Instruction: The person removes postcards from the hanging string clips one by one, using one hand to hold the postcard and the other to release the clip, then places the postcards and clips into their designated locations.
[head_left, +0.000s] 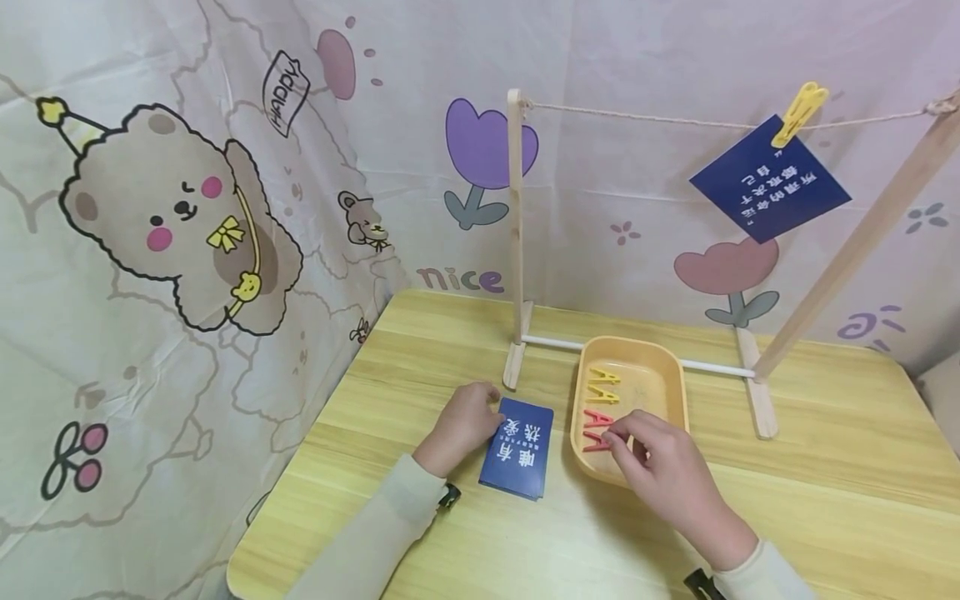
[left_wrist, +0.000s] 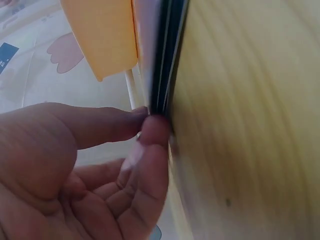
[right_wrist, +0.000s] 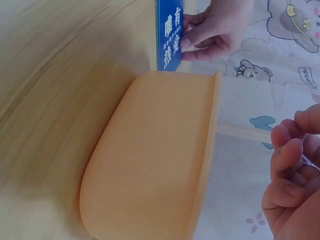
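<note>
A small stack of blue cards [head_left: 516, 450] with white writing lies on the table. My left hand [head_left: 463, 423] pinches its left edge between thumb and fingertip; the left wrist view shows the cards [left_wrist: 169, 55] edge-on there. My right hand [head_left: 667, 475] is above the near right part of a yellow-orange tray [head_left: 678, 392], fingers loosely curled. Inside the tray lie two yellow clothespins [head_left: 603, 396] and two red clothespins [head_left: 596, 442]. In the head view its fingertips overlap the nearer red one. From the right wrist, the right hand [right_wrist: 295, 175] shows nothing between its fingers, above the tray rim [right_wrist: 212, 120].
Behind the tray stands a wooden frame [head_left: 516, 217] with a string [head_left: 637, 115] across its top. A yellow clothespin [head_left: 801, 112] holds a blue card [head_left: 768, 179] on the string. A white bar [head_left: 716, 367] joins the frame's feet. Printed cloth [head_left: 420, 167] hangs behind the table [head_left: 847, 483].
</note>
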